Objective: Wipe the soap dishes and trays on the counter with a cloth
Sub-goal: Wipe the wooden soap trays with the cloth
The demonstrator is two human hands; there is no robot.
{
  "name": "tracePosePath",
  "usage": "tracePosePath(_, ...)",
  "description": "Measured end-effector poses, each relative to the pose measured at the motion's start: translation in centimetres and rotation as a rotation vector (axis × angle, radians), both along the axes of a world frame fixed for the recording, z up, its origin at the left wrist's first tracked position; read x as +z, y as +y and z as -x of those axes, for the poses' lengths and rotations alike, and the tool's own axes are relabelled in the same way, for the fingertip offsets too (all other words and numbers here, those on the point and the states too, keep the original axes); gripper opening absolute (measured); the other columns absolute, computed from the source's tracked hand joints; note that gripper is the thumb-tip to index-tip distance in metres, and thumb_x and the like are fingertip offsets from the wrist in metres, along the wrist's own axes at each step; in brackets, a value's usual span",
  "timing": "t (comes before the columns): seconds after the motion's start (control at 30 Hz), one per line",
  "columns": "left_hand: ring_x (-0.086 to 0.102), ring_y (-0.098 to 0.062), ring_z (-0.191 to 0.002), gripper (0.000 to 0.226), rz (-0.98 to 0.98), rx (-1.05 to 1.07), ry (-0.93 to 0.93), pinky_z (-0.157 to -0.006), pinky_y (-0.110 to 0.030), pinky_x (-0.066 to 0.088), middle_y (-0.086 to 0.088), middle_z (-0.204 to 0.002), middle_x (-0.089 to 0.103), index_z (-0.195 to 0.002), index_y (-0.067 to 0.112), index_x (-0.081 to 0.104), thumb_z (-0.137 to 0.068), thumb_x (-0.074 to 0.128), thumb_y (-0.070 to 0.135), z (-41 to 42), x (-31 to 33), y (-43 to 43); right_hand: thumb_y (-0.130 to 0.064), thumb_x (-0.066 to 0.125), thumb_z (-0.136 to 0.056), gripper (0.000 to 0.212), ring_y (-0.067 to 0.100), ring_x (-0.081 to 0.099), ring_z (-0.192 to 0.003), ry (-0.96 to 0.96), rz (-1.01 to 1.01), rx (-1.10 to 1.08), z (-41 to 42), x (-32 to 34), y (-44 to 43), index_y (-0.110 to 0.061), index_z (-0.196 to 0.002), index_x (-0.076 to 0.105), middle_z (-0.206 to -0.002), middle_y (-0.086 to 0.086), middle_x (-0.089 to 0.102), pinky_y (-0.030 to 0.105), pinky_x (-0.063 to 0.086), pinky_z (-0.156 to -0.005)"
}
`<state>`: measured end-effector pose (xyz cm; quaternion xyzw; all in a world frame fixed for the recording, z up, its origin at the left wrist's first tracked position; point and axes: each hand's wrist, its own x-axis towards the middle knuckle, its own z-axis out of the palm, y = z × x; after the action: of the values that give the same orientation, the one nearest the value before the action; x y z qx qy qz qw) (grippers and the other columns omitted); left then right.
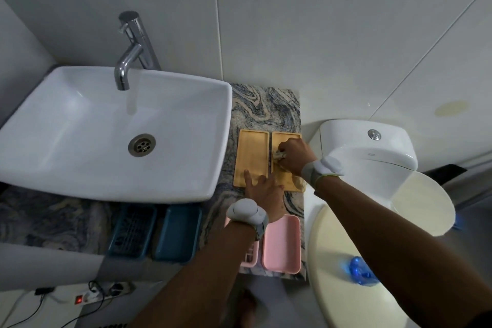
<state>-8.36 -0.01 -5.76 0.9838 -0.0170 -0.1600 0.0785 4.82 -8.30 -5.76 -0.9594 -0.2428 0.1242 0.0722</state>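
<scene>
Two wooden trays lie side by side on the marbled counter (261, 106). My right hand (294, 156) is closed on a small pale cloth (279, 154) and presses it onto the right wooden tray (283, 138). My left hand (262, 192) rests flat with fingers spread across the near ends of the trays, its forefinger on the left wooden tray (253, 152). Closer to me sit a pink tray (282, 245) and a pink slatted dish (250, 255), partly hidden by my left arm. Left of them are a blue tray (178, 231) and a blue slatted dish (130, 231).
A white basin (111, 128) with a chrome tap (133, 48) fills the left of the counter. A toilet with cistern (370, 146) stands right, its lid (335, 261) bearing a blue item (359, 271). A power strip (103, 294) lies below.
</scene>
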Motion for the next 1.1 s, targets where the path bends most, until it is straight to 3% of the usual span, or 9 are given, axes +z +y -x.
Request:
tracePosePath(0.13,0.039,-0.025,-0.132,0.037,-0.008,-0.008,-0.003,-0.113,-0.064,0.008,-0.003,-0.140,0.046,-0.128,0.018,0.056,-0.094,0.044,0.026,0.2,0.5,-0.1,-0.013,0.062,-0.081,0.024,0.035,0.060,-0.100,0.048,0.015,0.024,1.9,-0.2,-1.1,-0.009,-0.104,0.070,-0.107,0.014,0.064,0.036,0.048,-0.078)
tracePosePath(0.37,0.043,-0.026,-0.127,0.047,-0.002,0.014,-0.035,-0.114,-0.065,0.003,-0.001,-0.143,0.040,-0.140,0.024,0.044,-0.093,0.043,0.027,0.3,0.1,-0.2,-0.015,0.062,-0.082,0.023,0.034,0.061,-0.098,0.045,0.013,0.032,2.7,-0.3,-2.2,-0.010,-0.104,0.068,-0.108,0.013,0.064,0.033,0.046,-0.076)
tracePosePath(0.63,0.042,-0.028,-0.126,0.035,-0.012,-0.001,-0.036,-0.111,-0.069,0.001,-0.005,-0.141,0.039,-0.121,0.020,0.061,-0.089,0.046,0.026,0.0,-0.9,-0.1,-0.009,0.056,-0.083,0.021,0.034,0.062,-0.098,-0.031,0.031,-0.043,-0.2,-0.1,-1.2,-0.006,-0.101,0.067,-0.107,0.015,0.066,0.033,0.048,-0.078)
tracePosePath(0.87,0.040,-0.030,-0.125,0.038,0.005,-0.003,-0.016,-0.108,-0.071,-0.003,-0.004,-0.131,0.039,-0.120,0.020,0.060,-0.084,0.051,0.029,-0.2,-1.7,0.3,-0.007,0.052,-0.083,0.018,0.037,0.066,-0.094,-0.009,-0.005,-0.090,-3.6,0.7,1.0,-0.005,-0.094,0.067,-0.103,0.020,0.067,0.040,0.056,-0.080)
tracePosePath(1.1,0.041,-0.030,-0.124,0.038,-0.006,-0.001,-0.031,-0.109,-0.069,0.000,-0.003,-0.129,0.042,-0.120,0.021,0.061,-0.085,0.051,0.029,-0.3,-1.7,0.1,-0.007,0.057,-0.082,0.017,0.037,0.065,-0.094,-0.024,-0.013,-0.100,-3.6,0.3,0.8,-0.004,-0.094,0.068,-0.102,0.019,0.067,0.032,0.049,-0.074)
